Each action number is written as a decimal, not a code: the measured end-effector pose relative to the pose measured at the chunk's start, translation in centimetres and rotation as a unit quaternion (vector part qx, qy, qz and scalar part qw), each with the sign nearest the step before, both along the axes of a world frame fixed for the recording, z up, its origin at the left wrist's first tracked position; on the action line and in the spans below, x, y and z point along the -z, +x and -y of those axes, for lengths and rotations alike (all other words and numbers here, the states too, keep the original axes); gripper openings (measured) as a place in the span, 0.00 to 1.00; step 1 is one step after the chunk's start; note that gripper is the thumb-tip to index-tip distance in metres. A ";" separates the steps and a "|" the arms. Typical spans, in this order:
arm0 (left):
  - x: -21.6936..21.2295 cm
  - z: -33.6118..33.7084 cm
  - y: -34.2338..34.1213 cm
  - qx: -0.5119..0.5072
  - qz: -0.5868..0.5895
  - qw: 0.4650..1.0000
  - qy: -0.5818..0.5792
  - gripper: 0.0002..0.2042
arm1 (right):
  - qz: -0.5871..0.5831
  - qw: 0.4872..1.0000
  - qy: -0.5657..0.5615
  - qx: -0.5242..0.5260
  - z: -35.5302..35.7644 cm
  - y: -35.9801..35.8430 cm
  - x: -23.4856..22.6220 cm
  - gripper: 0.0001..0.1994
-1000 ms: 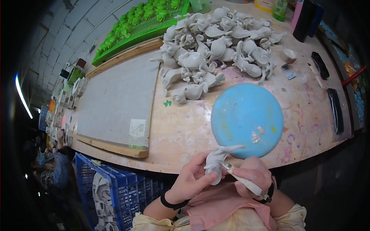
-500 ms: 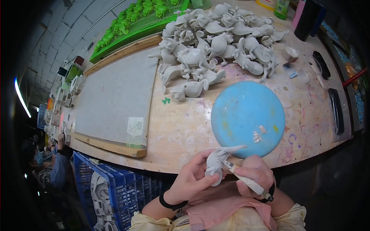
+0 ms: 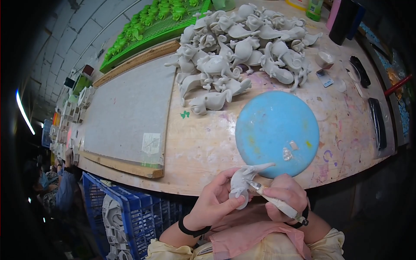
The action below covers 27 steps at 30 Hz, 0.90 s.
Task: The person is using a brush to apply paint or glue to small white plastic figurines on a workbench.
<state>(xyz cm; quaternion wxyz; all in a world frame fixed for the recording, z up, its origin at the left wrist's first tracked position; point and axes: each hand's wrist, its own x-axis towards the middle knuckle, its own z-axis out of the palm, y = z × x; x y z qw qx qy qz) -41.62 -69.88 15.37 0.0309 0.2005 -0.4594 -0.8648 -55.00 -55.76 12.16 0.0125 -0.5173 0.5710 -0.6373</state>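
Low centre of frame: left hand (image 3: 214, 203) has its grip closed around a small grey unpainted figurine (image 3: 241, 186), fingers wrapped under its base, thumb on the near side. The figurine's thin pointed end juts toward the upper right, over the edge of the tabletop (image 3: 203, 147). Right hand (image 3: 284, 197) is clenched on a slim pale-handled tool (image 3: 277, 203); the tool's metal tip touches the figurine at mid-body.

Just above the hands, a round blue disc (image 3: 277, 130) lies flat on the tabletop, with a few pale scraps on it. Top centre: a heap of like grey figurines (image 3: 242, 56), well apart from the hands. Left of it, a grey board (image 3: 125, 112) on a wooden frame; upper left, a green tray (image 3: 151, 24) of green pieces. Lower left, under the tabletop edge, a blue crate (image 3: 134, 212).

Dark flat things at the right rim are too bent to identify. The tool's tip shape is unclear. Left margin is dark; another person (image 3: 60, 190) is barely discernible there.
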 end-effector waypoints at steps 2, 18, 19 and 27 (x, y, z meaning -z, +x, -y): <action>0.1 0.0 0.1 -0.002 -0.005 1.000 0.004 0.27 | 0.000 1.000 -0.001 -0.011 0.0 -0.1 -0.1 0.09; 0.0 -0.1 0.0 0.000 -0.004 1.000 0.006 0.27 | 0.029 0.999 0.013 -0.002 -0.2 -0.1 -0.2 0.10; -0.2 0.0 0.1 0.002 -0.003 1.000 0.004 0.27 | 0.029 0.999 0.009 -0.010 -0.2 -0.1 -0.3 0.09; -0.1 0.4 0.2 0.024 0.004 1.000 -0.016 0.26 | 0.058 0.997 -0.032 -0.025 -0.7 -0.2 0.5 0.08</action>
